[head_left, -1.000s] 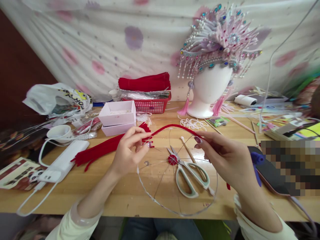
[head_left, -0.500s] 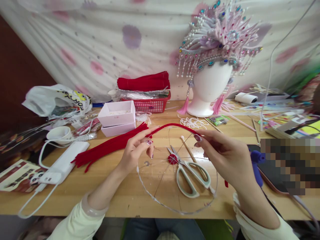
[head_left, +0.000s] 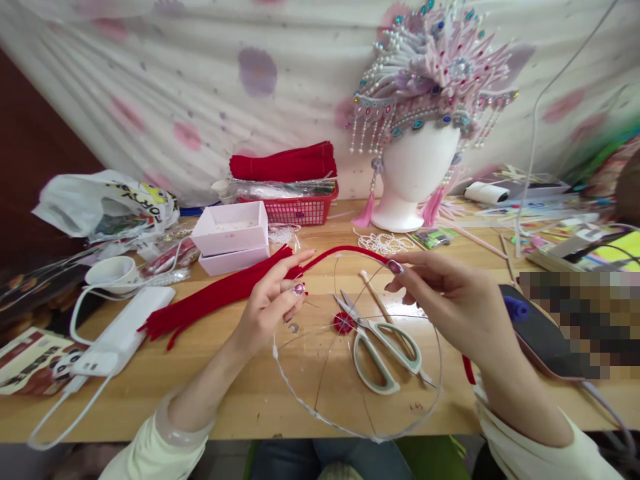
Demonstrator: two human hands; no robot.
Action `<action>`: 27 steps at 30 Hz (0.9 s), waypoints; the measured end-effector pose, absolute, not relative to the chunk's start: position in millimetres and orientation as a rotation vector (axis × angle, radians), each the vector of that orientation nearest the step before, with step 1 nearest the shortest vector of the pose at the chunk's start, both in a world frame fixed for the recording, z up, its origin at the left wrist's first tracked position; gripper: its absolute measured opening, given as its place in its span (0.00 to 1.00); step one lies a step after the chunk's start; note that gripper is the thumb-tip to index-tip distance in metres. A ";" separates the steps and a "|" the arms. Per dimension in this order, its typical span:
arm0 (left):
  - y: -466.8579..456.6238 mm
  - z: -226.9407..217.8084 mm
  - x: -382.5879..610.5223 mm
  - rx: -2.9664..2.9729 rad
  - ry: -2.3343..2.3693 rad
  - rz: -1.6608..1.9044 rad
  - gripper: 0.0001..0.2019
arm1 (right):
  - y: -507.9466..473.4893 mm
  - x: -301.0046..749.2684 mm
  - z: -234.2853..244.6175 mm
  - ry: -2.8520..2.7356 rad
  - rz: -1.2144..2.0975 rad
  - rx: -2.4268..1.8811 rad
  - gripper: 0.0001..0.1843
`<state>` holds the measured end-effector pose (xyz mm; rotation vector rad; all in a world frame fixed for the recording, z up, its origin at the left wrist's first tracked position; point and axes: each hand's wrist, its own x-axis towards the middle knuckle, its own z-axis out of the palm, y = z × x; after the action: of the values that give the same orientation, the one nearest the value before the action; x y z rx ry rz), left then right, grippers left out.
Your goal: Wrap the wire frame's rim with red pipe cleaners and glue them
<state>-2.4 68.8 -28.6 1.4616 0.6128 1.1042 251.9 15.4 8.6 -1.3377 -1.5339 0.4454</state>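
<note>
Remote feed, quick notes. The red chenille strip point(head_left: 345, 249) I'm working with sits between my two hands, over the far rim of the spoked wire hoop point(head_left: 379, 439). Long axis runs left to right, bowed: crest bulges away from me, both visible ends slope back toward the fingertips. Left end points at my left hand point(head_left: 273, 300); right part goes into my right hand point(head_left: 445, 300).

Key relation: strip lies along the hoop's far rim, roughly following its curve; can't tell if it touches all the way. Both hands are right at it, one per end, so neither is clearly nearer.

Right hand: thumb and index pinched on the strip, other fingers curled. Left hand: half open, index stretched along the rim, thumb apart from it; can't tell whether it grips strip or wire. A red tail point(head_left: 468, 369) shows beyond the right wrist, pointing down toward me; likely the same strip, link hidden. Scissors point(head_left: 367, 324) lie within the hoop's outline, blades pointing away and left, beside the red hub disc point(head_left: 343, 323).
</note>
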 end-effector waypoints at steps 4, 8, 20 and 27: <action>61.6 -22.6 -4.8 1.472 0.636 1.074 0.26 | 14.9 253.0 12.6 -1.541 0.424 -1.369 0.14; 58.1 -21.3 -7.3 1.474 0.628 1.047 0.25 | 12.7 252.7 13.4 -1.549 0.449 -1.392 0.16; 60.8 -22.8 -8.4 1.454 0.593 1.087 0.23 | 15.1 259.6 11.2 -1.558 0.463 -1.443 0.21; 63.8 -20.6 -8.5 1.425 0.588 1.053 0.24 | 30.5 280.8 -8.4 -1.416 0.588 -1.653 0.30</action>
<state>-8.5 63.8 -20.6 1.4245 0.5885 1.0527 280.8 30.5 -8.4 -1.6532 -1.4157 0.5877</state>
